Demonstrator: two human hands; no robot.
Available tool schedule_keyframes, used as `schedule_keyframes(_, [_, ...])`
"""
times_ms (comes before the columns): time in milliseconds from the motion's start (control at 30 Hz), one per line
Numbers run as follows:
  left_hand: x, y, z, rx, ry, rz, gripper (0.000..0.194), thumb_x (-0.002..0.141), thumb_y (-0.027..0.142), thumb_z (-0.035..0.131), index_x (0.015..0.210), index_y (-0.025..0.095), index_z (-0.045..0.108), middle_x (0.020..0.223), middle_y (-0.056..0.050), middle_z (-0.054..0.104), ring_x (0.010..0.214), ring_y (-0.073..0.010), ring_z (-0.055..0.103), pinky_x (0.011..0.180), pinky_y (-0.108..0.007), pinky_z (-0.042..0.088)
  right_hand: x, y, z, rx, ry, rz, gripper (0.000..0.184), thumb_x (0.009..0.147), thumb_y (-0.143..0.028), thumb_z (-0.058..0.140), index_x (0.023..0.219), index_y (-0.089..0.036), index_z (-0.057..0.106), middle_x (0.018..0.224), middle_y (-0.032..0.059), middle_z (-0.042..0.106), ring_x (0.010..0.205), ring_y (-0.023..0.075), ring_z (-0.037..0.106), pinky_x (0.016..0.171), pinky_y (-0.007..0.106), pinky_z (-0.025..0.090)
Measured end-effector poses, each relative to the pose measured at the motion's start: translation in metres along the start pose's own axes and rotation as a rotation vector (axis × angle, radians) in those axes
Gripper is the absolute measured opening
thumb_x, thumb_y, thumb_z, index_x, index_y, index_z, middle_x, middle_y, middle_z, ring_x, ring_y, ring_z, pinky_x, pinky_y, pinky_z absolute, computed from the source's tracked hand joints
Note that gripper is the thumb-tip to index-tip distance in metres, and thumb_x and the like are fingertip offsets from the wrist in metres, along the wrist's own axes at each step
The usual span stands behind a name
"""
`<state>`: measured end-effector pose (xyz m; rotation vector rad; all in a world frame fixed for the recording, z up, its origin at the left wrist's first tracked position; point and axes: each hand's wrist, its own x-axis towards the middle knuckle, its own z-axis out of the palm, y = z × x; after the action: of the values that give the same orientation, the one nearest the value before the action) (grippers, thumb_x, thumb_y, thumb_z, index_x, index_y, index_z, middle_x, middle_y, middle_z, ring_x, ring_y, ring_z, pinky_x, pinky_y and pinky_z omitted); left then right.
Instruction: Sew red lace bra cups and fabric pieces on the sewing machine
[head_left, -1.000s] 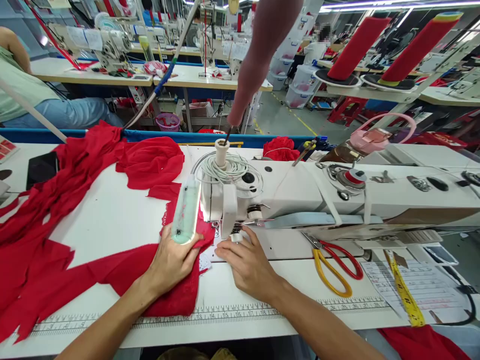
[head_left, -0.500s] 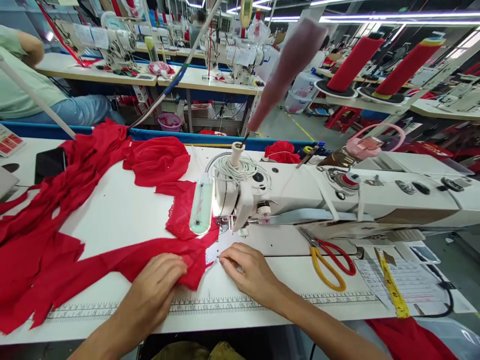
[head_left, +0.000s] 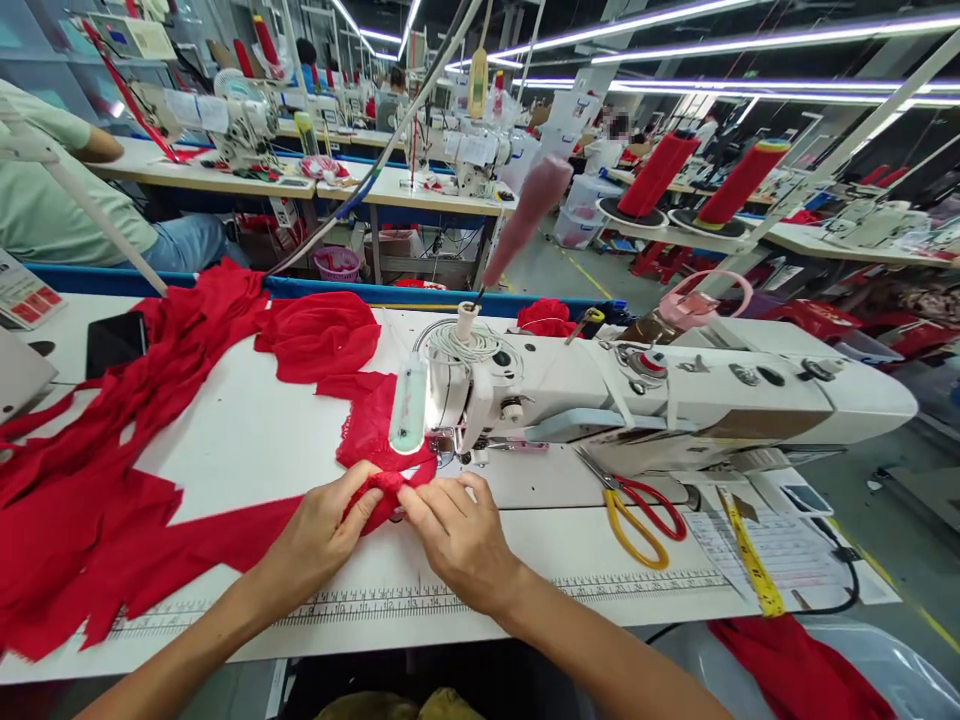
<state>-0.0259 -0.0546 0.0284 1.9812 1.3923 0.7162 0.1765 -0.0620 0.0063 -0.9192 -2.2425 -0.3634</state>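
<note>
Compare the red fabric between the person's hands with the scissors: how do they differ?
Handling: the red fabric is pinched by the left hand and right hand; the scissors lie untouched by either.
Colour: the fabric is red, while the scissors have metal blades, one red handle and one yellow.
Shape: the fabric is soft and bunched at the fingers; the scissors are rigid.
Shared: both show red.

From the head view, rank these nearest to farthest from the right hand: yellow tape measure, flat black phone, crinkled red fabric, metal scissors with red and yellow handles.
From the right hand:
1. Crinkled red fabric: touching it, on its left.
2. Metal scissors: to the right.
3. Yellow tape measure: farther right.
4. Flat black phone: far left.
</note>
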Motion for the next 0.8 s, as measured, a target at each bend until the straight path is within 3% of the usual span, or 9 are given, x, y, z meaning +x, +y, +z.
schedule_keyframes(100, [-0.004, -0.003, 0.0, 0.019, -0.048, 0.082, 0.013, 0.099, 0.035, 0.05, 0.103, 0.022, 0.053, 0.091, 0.002, 0.067, 0.079, -0.0156, 0.063, 0.07, -0.025, 0.047, -0.009, 0.009, -0.001, 0.052, -0.003, -0.058, 0.024, 0.096, -0.006, 0.05, 0.112, -0.017, 0.064, 0.089, 0.0028, 0.067, 0.08, 0.0148, 0.057, 0.079, 0.034, 0.038])
schedule_keyframes(167, [-0.006, -0.006, -0.001, 0.145, -0.058, 0.261, 0.013, 0.097, 0.025, 0.054, 0.11, 0.022, 0.055, 0.095, 0.0, 0.067, 0.081, -0.0165, 0.062, 0.071, -0.027, 0.047, -0.015, 0.017, -0.005, 0.147, -0.014, -0.07, 0.025, 0.093, -0.003, 0.052, 0.103, -0.021, 0.066, 0.09, 0.0018, 0.066, 0.08, 0.0139, 0.056, 0.077, 0.031, 0.038])
schedule_keyframes(300, [-0.008, -0.007, 0.002, 0.551, 0.097, 0.583, 0.034, 0.094, -0.001, 0.033, 0.089, 0.019, 0.06, 0.079, -0.002, 0.06, 0.07, -0.0178, 0.052, 0.071, -0.033, 0.043, -0.023, 0.037, -0.014, 0.347, -0.127, -0.069, 0.03, 0.088, 0.003, 0.049, 0.091, -0.022, 0.066, 0.1, 0.0031, 0.066, 0.091, 0.0148, 0.057, 0.081, 0.03, 0.042])
schedule_keyframes(433, [-0.009, 0.0, 0.023, 0.732, 0.149, 0.776, 0.027, 0.095, 0.0, 0.041, 0.09, 0.014, 0.062, 0.102, -0.009, 0.067, 0.097, -0.0224, 0.059, 0.092, -0.039, 0.044, -0.028, 0.054, -0.018, 0.422, -0.248, -0.133, 0.03, 0.088, 0.002, 0.047, 0.093, -0.02, 0.066, 0.1, 0.0044, 0.068, 0.096, 0.0157, 0.059, 0.084, 0.03, 0.047])
schedule_keyframes(500, [-0.012, 0.0, 0.036, 0.783, 0.159, 0.788, 0.027, 0.093, -0.002, 0.041, 0.094, 0.013, 0.063, 0.104, -0.011, 0.068, 0.099, -0.0236, 0.06, 0.094, -0.039, 0.043, -0.031, 0.059, -0.017, 0.398, -0.254, -0.182, 0.028, 0.091, 0.0, 0.046, 0.092, -0.02, 0.066, 0.097, 0.0041, 0.069, 0.098, 0.0161, 0.061, 0.088, 0.031, 0.048])
schedule_keyframes(600, [-0.017, -0.006, 0.045, 0.799, 0.107, 0.659, 0.031, 0.088, -0.003, 0.04, 0.103, 0.011, 0.063, 0.102, -0.011, 0.068, 0.095, -0.0246, 0.061, 0.093, -0.041, 0.043, -0.035, 0.062, -0.015, 0.352, -0.27, -0.218, 0.028, 0.093, -0.001, 0.045, 0.092, -0.02, 0.065, 0.096, 0.0037, 0.071, 0.097, 0.0156, 0.064, 0.093, 0.031, 0.05])
schedule_keyframes(700, [-0.02, -0.009, 0.04, 0.726, 0.014, 0.547, 0.037, 0.095, 0.013, 0.044, 0.131, 0.009, 0.055, 0.114, -0.012, 0.066, 0.104, -0.0264, 0.06, 0.101, -0.046, 0.039, -0.034, 0.064, -0.013, 0.408, -0.263, -0.162, 0.019, 0.096, -0.009, 0.048, 0.106, -0.018, 0.061, 0.099, 0.0062, 0.072, 0.096, 0.0165, 0.066, 0.097, 0.032, 0.052])
schedule_keyframes(800, [-0.02, -0.007, 0.036, 0.692, 0.024, 0.501, 0.043, 0.101, 0.035, 0.047, 0.136, 0.012, 0.054, 0.114, -0.01, 0.066, 0.106, -0.0265, 0.059, 0.11, -0.049, 0.032, -0.03, 0.063, -0.008, 0.421, -0.239, -0.12, 0.015, 0.099, -0.019, 0.051, 0.111, -0.015, 0.059, 0.098, 0.0086, 0.071, 0.096, 0.0195, 0.067, 0.093, 0.034, 0.054])
